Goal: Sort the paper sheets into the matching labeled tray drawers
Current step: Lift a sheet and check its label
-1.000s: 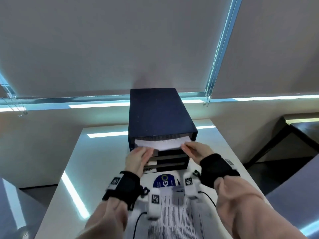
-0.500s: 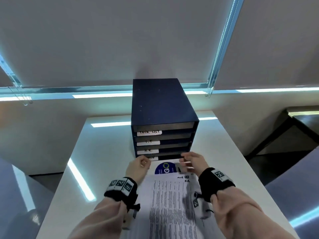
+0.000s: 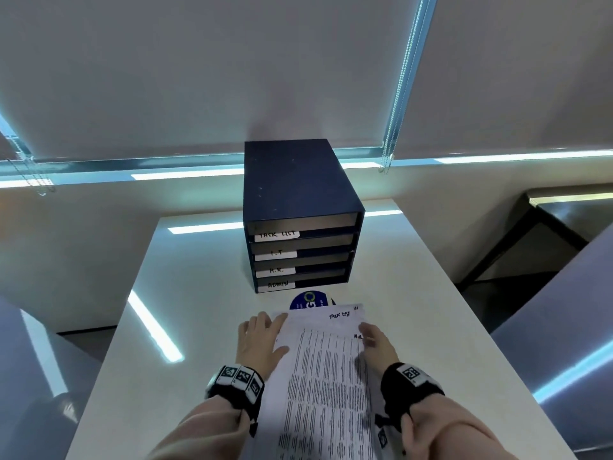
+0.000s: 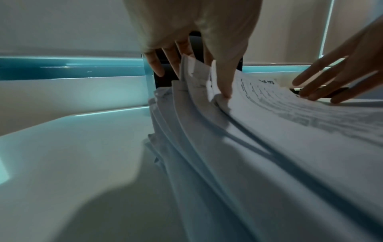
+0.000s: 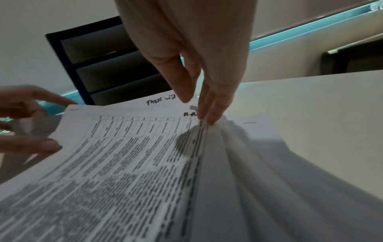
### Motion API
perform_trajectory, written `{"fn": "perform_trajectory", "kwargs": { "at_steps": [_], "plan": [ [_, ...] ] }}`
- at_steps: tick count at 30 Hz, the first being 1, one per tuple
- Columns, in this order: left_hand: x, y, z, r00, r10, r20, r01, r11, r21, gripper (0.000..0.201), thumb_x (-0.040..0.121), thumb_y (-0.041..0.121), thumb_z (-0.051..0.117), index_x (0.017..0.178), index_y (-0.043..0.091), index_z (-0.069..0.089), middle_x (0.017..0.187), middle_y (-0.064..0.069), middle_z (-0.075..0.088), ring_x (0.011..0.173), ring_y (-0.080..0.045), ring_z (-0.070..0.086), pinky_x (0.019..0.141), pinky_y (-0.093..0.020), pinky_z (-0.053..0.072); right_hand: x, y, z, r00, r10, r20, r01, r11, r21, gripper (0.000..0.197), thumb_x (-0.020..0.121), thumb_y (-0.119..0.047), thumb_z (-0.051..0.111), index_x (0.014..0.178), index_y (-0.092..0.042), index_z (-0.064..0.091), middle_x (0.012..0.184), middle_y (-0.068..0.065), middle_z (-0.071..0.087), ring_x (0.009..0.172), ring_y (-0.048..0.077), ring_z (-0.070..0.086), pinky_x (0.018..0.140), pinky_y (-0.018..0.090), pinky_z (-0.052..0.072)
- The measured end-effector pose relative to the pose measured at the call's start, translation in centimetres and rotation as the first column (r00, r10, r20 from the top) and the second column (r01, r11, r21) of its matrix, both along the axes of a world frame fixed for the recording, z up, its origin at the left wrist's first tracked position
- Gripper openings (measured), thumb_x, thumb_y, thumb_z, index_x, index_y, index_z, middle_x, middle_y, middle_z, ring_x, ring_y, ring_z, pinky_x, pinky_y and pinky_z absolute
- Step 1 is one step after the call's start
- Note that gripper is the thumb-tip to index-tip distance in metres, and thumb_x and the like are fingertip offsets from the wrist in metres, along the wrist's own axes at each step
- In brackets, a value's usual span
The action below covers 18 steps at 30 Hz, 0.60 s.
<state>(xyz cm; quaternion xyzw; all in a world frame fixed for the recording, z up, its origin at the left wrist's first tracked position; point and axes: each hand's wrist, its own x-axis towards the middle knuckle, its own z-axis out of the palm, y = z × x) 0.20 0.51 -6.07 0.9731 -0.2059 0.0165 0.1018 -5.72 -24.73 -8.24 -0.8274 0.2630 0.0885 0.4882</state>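
Observation:
A dark blue drawer unit (image 3: 303, 207) stands at the table's far side, with trays labeled TASK LIST (image 3: 278, 234), I.T, H.R. and ADMIN from top to bottom. A stack of printed paper sheets (image 3: 325, 386) lies in front of me. Handwritten "TASK LIST" (image 5: 160, 100) and "H.R." show near its top right. My left hand (image 3: 262, 336) is at the stack's left edge. Its thumb (image 4: 225, 88) presses in beside the top sheet, and curled-up sheet edges (image 4: 194, 72) sit pinched between thumb and fingers. My right hand (image 3: 374, 340) touches the right edge with straight fingertips (image 5: 209, 117).
A round blue sticker (image 3: 308, 299) lies on the white table (image 3: 185, 293) between the stack and the drawer unit. A dark side table (image 3: 564, 214) stands to the right. Window blinds with a bead chain (image 3: 401, 78) hang behind.
Both hands left the top tray, where they were pushing a sheet in, and came back to the stack. They now hold its left and right edges near the top.

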Motion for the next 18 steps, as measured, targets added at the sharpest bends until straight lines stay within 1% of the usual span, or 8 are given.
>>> {"fn": "perform_trajectory", "kwargs": {
  "at_steps": [4,7,11,12,14,15,16,18],
  "plan": [
    [0.3,-1.0,0.9,0.999,-0.015,0.047,0.018,0.998,-0.059,0.046,0.06,0.034,0.083,0.098,0.031,0.059,0.088,0.003,0.048,0.077,-0.018,0.051,0.08,-0.035,0.043,-0.1,-0.4,-0.5,0.999,-0.021,0.034,0.017,0.991,0.131,0.058,0.082,0.021,0.03,0.133,-0.004,0.047,0.138,0.018,0.049,0.104,0.021,0.051,0.09,0.025,0.037],
    [0.0,-1.7,1.8,0.993,-0.083,0.089,0.092,0.99,-0.105,0.024,0.067,0.024,0.081,0.078,0.025,0.06,0.083,0.005,0.054,0.074,-0.018,0.053,0.078,-0.035,0.048,-0.7,-0.3,0.5,0.996,-0.071,0.059,0.062,0.989,0.131,0.053,0.084,0.018,0.034,0.126,-0.008,0.051,0.136,0.017,0.05,0.111,0.024,0.053,0.092,0.025,0.039],
    [-0.3,-2.0,3.1,0.98,-0.033,-0.196,-0.054,0.906,-0.419,0.007,0.097,0.033,0.043,0.092,0.027,0.043,0.071,0.007,0.061,0.058,-0.008,0.054,0.065,-0.032,0.054,-1.3,-1.7,0.9,0.98,-0.184,0.073,0.187,0.982,-0.03,0.064,0.079,-0.003,0.066,0.138,-0.012,0.043,0.132,0.019,0.045,0.122,0.034,0.048,0.101,0.042,0.044],
    [-0.4,-2.0,3.9,0.953,-0.035,-0.3,-0.133,0.844,-0.52,0.008,0.098,0.034,0.04,0.094,0.027,0.042,0.072,0.005,0.065,0.057,-0.008,0.057,0.066,-0.035,0.054,-1.5,-1.9,1.5,0.981,-0.183,0.062,0.184,0.983,-0.006,0.072,0.076,-0.008,0.073,0.14,-0.013,0.041,0.131,0.019,0.045,0.122,0.034,0.048,0.1,0.043,0.044],
    [0.2,-1.3,4.9,0.879,-0.083,-0.47,-0.31,0.649,-0.695,0.018,0.096,0.036,0.046,0.106,0.021,0.045,0.105,0.002,0.07,0.089,-0.013,0.066,0.087,-0.043,0.053,-1.7,-2.2,2.2,0.985,-0.171,0.032,0.161,0.966,0.2,0.063,0.077,-0.012,0.077,0.132,-0.015,0.045,0.122,0.012,0.05,0.114,0.028,0.052,0.088,0.036,0.047],
    [0.7,-0.7,5.5,0.829,-0.122,-0.546,-0.399,0.555,-0.73,0.029,0.094,0.039,0.052,0.121,0.031,0.048,0.128,-0.001,0.06,0.111,-0.015,0.059,0.1,-0.046,0.046,-2.0,-1.9,3.2,0.992,-0.125,0.016,0.113,0.941,0.319,0.048,0.08,-0.013,0.075,0.121,-0.016,0.051,0.115,0.008,0.055,0.106,0.023,0.056,0.081,0.031,0.047],
    [1.2,-0.2,6.0,0.78,-0.169,-0.602,-0.482,0.451,-0.751,0.057,0.09,0.043,0.058,0.14,0.028,0.036,0.141,-0.004,0.048,0.122,-0.018,0.051,0.107,-0.047,0.038,-2.0,-1.4,3.8,0.997,-0.079,-0.007,0.075,0.909,0.409,0.039,0.081,-0.016,0.075,0.114,-0.013,0.055,0.112,0.007,0.059,0.101,0.019,0.059,0.08,0.028,0.044],
    [2.2,0.8,6.6,0.718,-0.254,-0.648,-0.583,0.289,-0.759,0.07,0.085,0.041,0.064,0.141,0.009,0.038,0.138,-0.016,0.051,0.118,-0.027,0.057,0.104,-0.05,0.041,-1.8,-1.0,3.5,0.999,-0.032,-0.043,0.049,0.859,0.51,0.066,0.074,-0.03,0.08,0.126,-0.002,0.052,0.119,0.01,0.061,0.106,0.02,0.06,0.093,0.033,0.042]
  ]
}}
